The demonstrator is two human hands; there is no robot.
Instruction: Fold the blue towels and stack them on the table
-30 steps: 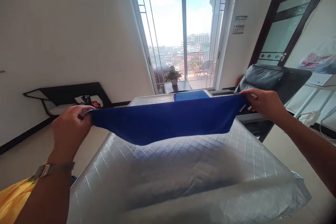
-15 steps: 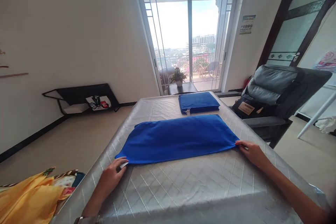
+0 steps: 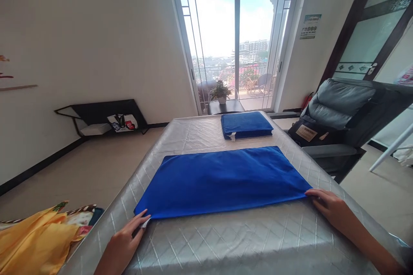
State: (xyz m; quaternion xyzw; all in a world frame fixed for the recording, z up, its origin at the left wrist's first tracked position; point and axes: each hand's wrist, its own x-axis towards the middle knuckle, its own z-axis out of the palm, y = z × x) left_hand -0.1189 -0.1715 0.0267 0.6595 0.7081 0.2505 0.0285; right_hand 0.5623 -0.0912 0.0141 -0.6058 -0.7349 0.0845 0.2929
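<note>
A plain blue cloth (image 3: 219,182) lies spread as a wide rectangle across the silver quilted mattress cover (image 3: 232,240). My left hand (image 3: 124,238) pinches its near left corner, where a small white tag pokes out by the fingers. At the near right corner, my right hand (image 3: 331,208) grips the edge between thumb and fingers, the fingertips partly out of sight. Beyond the cloth sits a neat stack of folded blue cloths (image 3: 247,124), with a white tag hanging from its front left side.
A grey recliner (image 3: 342,107) with a dark bag (image 3: 305,131) on it stands along the right side. Yellow fabric (image 3: 35,240) is heaped at the lower left. A potted plant (image 3: 221,91) stands beyond the bed, before the sliding glass door. A black rack (image 3: 103,114) leans by the left wall.
Both hands have drawn the blue cloth's near edge toward me and slightly outward. The cloth now lies flatter, and its far edge has shifted a little nearer.
</note>
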